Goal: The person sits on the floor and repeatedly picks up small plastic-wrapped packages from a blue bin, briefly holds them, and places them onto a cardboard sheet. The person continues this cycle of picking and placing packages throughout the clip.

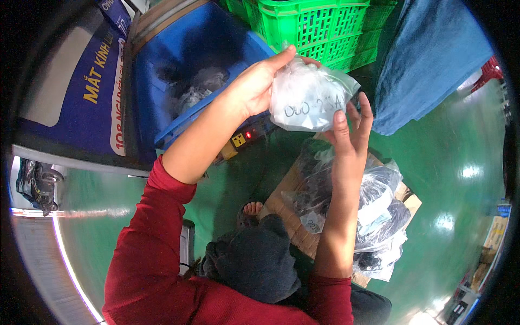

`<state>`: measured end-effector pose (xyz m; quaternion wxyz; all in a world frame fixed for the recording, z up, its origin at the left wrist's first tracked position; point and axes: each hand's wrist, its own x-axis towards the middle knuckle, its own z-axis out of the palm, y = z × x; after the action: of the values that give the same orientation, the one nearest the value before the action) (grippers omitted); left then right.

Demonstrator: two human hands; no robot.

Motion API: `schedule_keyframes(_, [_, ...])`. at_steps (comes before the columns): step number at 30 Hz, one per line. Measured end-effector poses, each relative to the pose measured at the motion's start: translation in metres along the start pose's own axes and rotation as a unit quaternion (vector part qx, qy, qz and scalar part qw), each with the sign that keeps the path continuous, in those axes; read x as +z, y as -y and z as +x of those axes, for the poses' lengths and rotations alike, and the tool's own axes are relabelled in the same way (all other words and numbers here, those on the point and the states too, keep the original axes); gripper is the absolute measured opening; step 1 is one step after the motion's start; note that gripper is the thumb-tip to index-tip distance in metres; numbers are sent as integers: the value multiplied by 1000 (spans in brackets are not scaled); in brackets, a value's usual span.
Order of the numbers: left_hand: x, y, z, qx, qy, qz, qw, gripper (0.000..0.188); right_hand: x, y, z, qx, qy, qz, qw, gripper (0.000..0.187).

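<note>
A clear plastic bag (309,100) with pale contents and handwriting on its front is held up between both hands, over the floor and beside the blue bin. My left hand (254,84) grips its upper left side, thumb along the top and the other fingers partly hidden behind it. On the bag's lower right edge is my right hand (351,130), its thumb in front and its fingers behind. Below the right forearm, several clear bags with dark and white contents (374,208) lie heaped on a flattened cardboard sheet (286,195).
The blue bin (244,51) at upper left holds some clear plastic bags (203,89). Green crates (303,24) stand at the back, with blue cloth (428,65) hanging to their right. A power socket with a red light (238,141) sits below the bin. A printed board (59,92) fills the far left.
</note>
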<state>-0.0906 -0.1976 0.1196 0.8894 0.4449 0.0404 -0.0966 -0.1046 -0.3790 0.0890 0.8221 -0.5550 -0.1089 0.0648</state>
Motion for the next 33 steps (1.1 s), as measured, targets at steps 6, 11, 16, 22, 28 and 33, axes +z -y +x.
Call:
schedule_keyframes(6, [-11, 6, -15, -10, -14, 36, 999, 45, 6, -20, 6, -15, -2, 118, 993, 83])
schedule_keyframes(11, [-43, 9, -13, -40, -53, 16, 998, 38, 14, -20, 11, -36, 24, 87, 995, 67])
schedule_keyframes(16, [-51, 7, -18, -40, -66, 13, 997, 39, 21, -27, 16, 45, 11, 101, 994, 43])
schedule_keyframes(22, [-66, 8, -16, -32, -23, 31, 999, 45, 22, -36, 21, 24, 17, 81, 996, 39])
schedule_keyframes(28, [-104, -62, -20, 129, -90, 221, 962, 60, 18, -51, 29, 57, -33, 110, 992, 30])
schedule_keyframes(33, [-103, -116, -23, 15, 16, 478, 878, 50, 75, -66, 68, 32, 73, -14, 997, 34])
